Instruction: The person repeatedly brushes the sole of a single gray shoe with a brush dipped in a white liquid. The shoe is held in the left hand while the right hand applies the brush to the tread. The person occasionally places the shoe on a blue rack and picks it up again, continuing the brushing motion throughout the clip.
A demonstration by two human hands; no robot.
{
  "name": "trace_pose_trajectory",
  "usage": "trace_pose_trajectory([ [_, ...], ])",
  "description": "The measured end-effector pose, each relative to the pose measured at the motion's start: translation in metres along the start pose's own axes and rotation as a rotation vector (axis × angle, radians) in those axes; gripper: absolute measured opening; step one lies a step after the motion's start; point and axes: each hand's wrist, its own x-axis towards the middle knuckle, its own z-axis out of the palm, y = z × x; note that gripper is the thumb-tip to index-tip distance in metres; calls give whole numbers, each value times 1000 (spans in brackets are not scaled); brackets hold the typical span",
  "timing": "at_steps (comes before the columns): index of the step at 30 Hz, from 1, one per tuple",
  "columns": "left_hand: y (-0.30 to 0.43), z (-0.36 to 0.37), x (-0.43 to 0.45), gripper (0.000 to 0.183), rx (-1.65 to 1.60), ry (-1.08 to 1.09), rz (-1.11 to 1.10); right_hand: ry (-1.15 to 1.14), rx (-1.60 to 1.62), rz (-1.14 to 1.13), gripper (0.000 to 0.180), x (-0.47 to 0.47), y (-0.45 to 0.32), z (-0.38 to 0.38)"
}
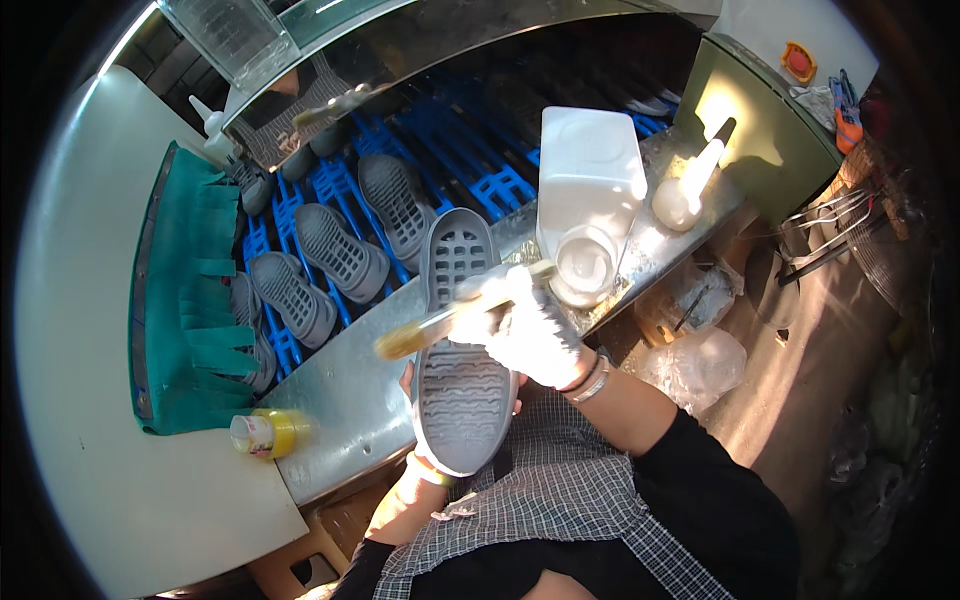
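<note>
A grey shoe sole point(463, 405) with a grid of square recesses stands lengthwise before me, its inner side facing up. My left hand point(411, 381) grips it from beneath, with only some fingertips showing at its edges. In my gloved right hand point(534, 334) is a flat brush point(420, 335), held across the middle of the sole, bristles to the left. Whether the bristles touch the sole I cannot tell. Just beyond the right hand, a white translucent plastic container point(589, 169) lies tilted, its round mouth towards me with whitish liquid inside.
Several grey soles point(341, 251) rest on a blue slatted conveyor point(480, 180) behind a metal ledge point(345, 397). A squeeze bottle point(679, 202) stands right of the container. A yellow-banded jar point(270, 433) sits left, near a green strip curtain point(202, 300). Plastic bags point(697, 367) lie lower right.
</note>
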Motion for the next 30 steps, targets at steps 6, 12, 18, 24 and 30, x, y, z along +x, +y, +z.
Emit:
trace_pose_trajectory([
  [6, 68, 6, 148, 86, 215, -328, 136, 577, 782, 518, 28, 2, 5, -69],
  [12, 146, -17, 225, 71, 397, 239, 145, 646, 1755, 757, 28, -6, -9, -79],
  [18, 193, -32, 196, 34, 1356, 462, 675, 601, 1986, 664, 35, -34, 17, -74],
  [24, 274, -100, 253, 43, 1954, 1006, 384, 512, 1947, 623, 34, -29, 3, -71],
  [30, 318, -98, 226, 18, 1059, 884, 106, 630, 1799, 589, 37, -42, 3, -101],
])
